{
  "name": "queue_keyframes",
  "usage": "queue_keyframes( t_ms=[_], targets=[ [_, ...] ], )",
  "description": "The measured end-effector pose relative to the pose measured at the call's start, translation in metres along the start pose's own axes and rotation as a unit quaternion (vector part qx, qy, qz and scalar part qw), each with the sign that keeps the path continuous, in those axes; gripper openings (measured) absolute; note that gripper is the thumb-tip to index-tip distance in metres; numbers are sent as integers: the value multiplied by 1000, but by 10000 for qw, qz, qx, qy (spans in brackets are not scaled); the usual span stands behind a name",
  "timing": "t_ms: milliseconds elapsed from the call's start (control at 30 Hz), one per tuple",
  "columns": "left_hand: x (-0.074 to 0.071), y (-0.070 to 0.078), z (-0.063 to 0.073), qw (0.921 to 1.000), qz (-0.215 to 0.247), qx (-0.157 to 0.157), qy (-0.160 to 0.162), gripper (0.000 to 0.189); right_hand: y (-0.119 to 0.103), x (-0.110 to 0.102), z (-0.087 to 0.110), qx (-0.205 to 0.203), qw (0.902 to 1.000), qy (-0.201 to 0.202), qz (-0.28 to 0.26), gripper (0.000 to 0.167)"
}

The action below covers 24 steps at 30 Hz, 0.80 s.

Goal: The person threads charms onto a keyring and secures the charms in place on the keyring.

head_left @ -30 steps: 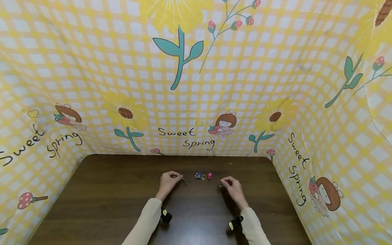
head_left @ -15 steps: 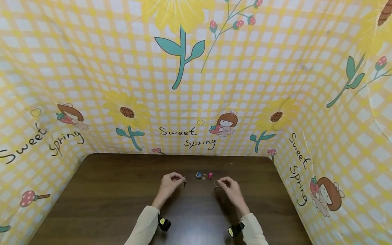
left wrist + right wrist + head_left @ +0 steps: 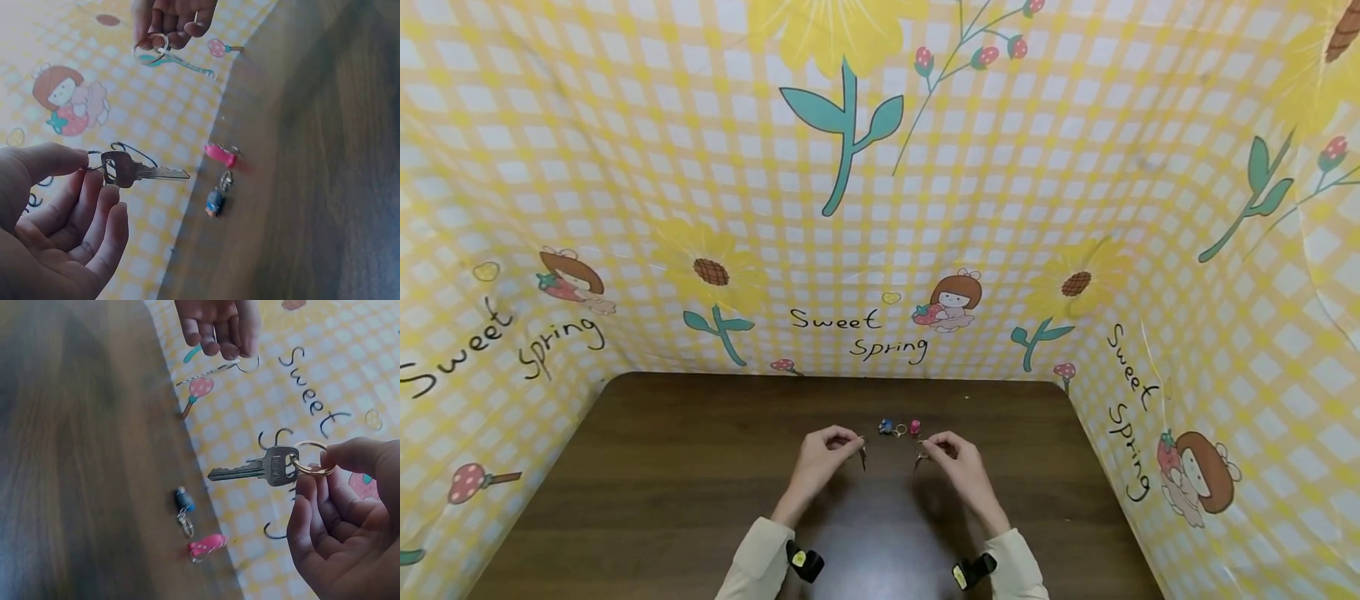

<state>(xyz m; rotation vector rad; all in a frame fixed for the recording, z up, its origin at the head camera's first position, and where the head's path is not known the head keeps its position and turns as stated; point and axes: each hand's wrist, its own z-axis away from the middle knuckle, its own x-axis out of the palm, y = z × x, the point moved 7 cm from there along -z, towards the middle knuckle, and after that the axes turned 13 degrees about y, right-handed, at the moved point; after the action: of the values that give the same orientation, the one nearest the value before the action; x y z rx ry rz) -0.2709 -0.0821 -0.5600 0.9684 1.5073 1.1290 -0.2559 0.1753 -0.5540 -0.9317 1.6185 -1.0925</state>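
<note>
My left hand (image 3: 823,462) pinches a small key ring between thumb and forefinger. From it hangs a dull metal key (image 3: 127,170), its toothed blade pointing away from the fingers. Opposite, my right hand (image 3: 958,467) holds a gold-coloured key ring (image 3: 314,472) by thumb and fingertips, with a silver key (image 3: 278,467) dangling from it. Both keys are held up over the table, apart from each other. Just beyond the hands, on the tabletop, lie a small blue figure charm (image 3: 886,427) with a metal ring and a pink charm (image 3: 915,427) with a metal clasp.
The dark brown wooden table (image 3: 662,483) is walled on its far side and both flanks by a yellow checked cloth (image 3: 865,250) with printed flowers and lettering. A black wrist camera (image 3: 805,562) is strapped to the left wrist, another wrist camera (image 3: 973,572) to the right.
Both hands have moved inward with their keys, the left to the right and the right to the left, so the gap between them is narrower. The two charms have stayed put.
</note>
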Motion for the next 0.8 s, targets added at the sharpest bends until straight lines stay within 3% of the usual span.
queue_keyframes(
  t_ms=[200, 433, 800],
  targets=[
    [3, 12, 3, 9997, 213, -40, -110, 9, -16, 4, 4, 71, 9995, -72, -306, 9],
    [3, 31, 10, 9989, 372, 214, -187, 8, -33, 5, 8, 97, 9978, -164, -630, 9],
    [7, 55, 21, 9966, 707, 240, -344, 10, -57, 6, 13, -198, 9958, -308, -838, 12]
  ],
)
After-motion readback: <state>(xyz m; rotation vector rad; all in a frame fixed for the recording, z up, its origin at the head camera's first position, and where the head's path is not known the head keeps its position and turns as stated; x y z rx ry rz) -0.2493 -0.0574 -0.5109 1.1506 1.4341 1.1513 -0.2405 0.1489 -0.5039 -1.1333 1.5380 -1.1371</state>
